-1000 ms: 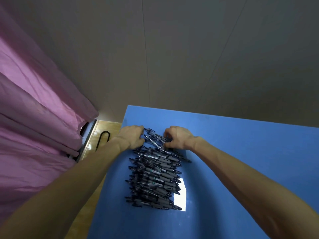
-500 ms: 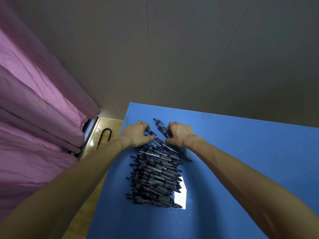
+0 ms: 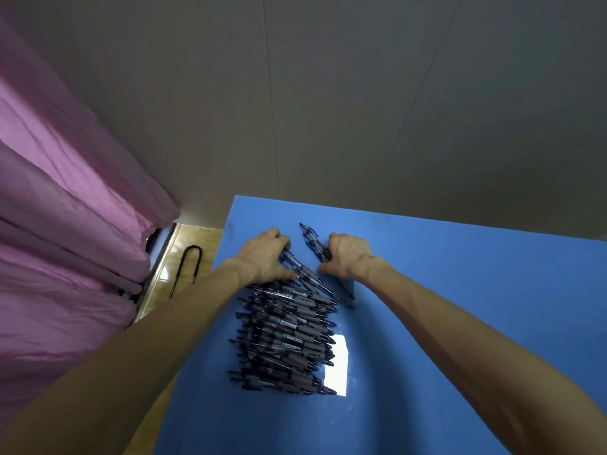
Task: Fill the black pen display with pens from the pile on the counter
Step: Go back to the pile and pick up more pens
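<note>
- Gripping pens at the far end of the pile: left hand [image 3: 262, 256] has its fingers curled over a few pens, thumb pressed onto them near the pile's top edge.
- right hand [image 3: 346, 254] is curled round a small bunch of pens [image 3: 313, 243], whose ends stick out past the knuckles toward the wall.
- pile of pens [image 3: 285, 336]: dark barrels, grey grips, stacked mostly crosswise on the blue counter [image 3: 460, 307], running from between the hands back toward the person.
- Both hands sit just beside each other, with a small gap between them.
- Bright rectangular light patch [image 3: 336, 364] on the counter, touching the pile's right edge.
- Black pen display: not in view.
- pink curtain [image 3: 65, 224] at left; black U-shaped metal loop [image 3: 187, 267] on the wooden floor strip [image 3: 193, 244] beside the counter.
- grey panelled wall [image 3: 361, 110] behind the counter.
</note>
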Tool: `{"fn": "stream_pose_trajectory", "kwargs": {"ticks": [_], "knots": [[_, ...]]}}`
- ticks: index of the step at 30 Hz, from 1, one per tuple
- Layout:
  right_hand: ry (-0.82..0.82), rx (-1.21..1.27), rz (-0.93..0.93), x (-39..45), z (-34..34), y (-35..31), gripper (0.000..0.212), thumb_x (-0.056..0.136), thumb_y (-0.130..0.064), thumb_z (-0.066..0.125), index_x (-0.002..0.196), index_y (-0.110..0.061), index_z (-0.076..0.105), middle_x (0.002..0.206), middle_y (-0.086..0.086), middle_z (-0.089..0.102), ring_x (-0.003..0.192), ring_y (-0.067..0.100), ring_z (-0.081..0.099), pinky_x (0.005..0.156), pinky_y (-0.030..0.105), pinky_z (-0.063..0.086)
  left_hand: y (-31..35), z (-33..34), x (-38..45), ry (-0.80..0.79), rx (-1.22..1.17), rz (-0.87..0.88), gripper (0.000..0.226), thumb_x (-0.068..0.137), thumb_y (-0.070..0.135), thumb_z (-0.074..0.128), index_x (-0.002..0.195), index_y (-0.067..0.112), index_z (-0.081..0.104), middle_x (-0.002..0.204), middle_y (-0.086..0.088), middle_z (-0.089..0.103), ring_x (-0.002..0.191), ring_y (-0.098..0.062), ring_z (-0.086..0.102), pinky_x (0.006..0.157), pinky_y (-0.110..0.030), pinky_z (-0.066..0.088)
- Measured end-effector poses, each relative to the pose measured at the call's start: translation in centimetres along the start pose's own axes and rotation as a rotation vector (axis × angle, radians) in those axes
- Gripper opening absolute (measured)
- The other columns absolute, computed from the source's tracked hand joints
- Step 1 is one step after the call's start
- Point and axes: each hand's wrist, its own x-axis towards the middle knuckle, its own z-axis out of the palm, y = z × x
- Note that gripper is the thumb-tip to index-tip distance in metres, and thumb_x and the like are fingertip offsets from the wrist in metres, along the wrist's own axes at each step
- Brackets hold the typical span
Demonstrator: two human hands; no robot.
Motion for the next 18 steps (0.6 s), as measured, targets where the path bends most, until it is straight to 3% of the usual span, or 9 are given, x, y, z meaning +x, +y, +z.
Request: {"fn": "stream_pose_trajectory", "kwargs": {"ticks": [7, 12, 15, 18], "knots": [[-0.062, 0.035, 0.120, -0.9, -0.1, 2.5, 0.060, 0.087, -0.058, 0.067, 0.125, -0.014, 0.052, 0.118, 0.005, 0.062, 0.110, 0.026, 0.061, 0.079, 0.031, 0.039, 1.0, 0.0, 0.5, 0.016, -0.168, -0.039, 0.061, 0.088, 0.057, 0.070, 0.134, 0.020, 0.055, 0.132, -0.001, 0.049, 0.120, -0.022, 0.050, 0.099, -0.037, 0.046], [-0.122, 0.053, 0.121, -1.9, 0.3, 4.0, 0.060, 0.088, -0.061, 0.062, 0.124, -0.014, 0.052, 0.107, 0.003, 0.057, 0.108, 0.026, 0.059, 0.081, 0.032, 0.041, 2.2, 0.7, 0.6, 0.051, -0.260, -0.067, 0.073, 0.078, 0.054, 0.082, 0.135, 0.019, 0.054, 0.133, 0.001, 0.045, 0.122, -0.021, 0.049, 0.103, -0.037, 0.046], [-0.132, 0.025, 0.108, -2.4, 0.5, 4.6, 0.060, 0.088, -0.065, 0.060, 0.121, -0.016, 0.053, 0.104, 0.003, 0.056, 0.099, 0.025, 0.056, 0.079, 0.032, 0.040, 3.3, 1.1, 0.6, 0.102, -0.336, -0.073, 0.086, 0.078, 0.043, 0.086, 0.146, 0.014, 0.043, 0.146, -0.003, 0.040, 0.131, -0.025, 0.046, 0.110, -0.038, 0.042], [-0.147, -0.011, 0.093, -2.6, 0.4, 5.2, 0.056, 0.087, -0.067, 0.059, 0.114, -0.018, 0.055, 0.099, 0.002, 0.054, 0.091, 0.023, 0.052, 0.078, 0.032, 0.040, 4.5, 1.5, 0.4, 0.152, -0.323, -0.066, 0.089, 0.089, 0.041, 0.076, 0.156, 0.011, 0.026, 0.158, -0.006, 0.028, 0.140, -0.028, 0.040, 0.112, -0.041, 0.041]]}}
